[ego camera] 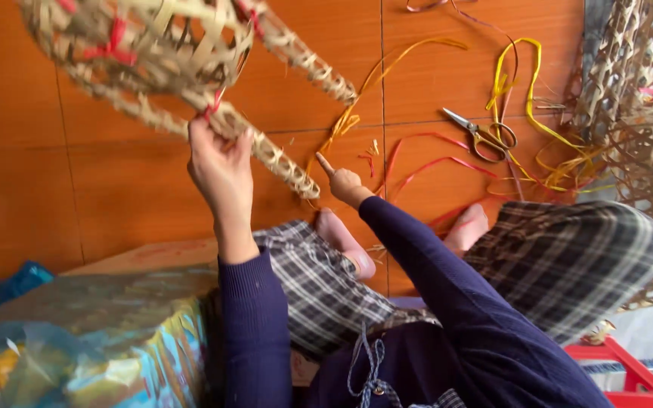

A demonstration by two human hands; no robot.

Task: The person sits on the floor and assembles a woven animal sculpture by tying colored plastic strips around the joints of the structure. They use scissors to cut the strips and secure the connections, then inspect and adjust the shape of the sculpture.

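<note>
Bamboo strips already form a largely woven basket frame (pixel 153 53), its braided legs bound with red ties. The left hand (pixel 221 170) has its fingers clamped on one leg; the right hand (pixel 344 183) points, forefinger out, others curled. Beyond the fingers, scissors (pixel 481 136) and loose coloured strips (pixel 432 162) lie on the floor, suggesting tying remains.

Orange tiled floor (pixel 77 174), red plastic stool (pixel 629 370)
</note>
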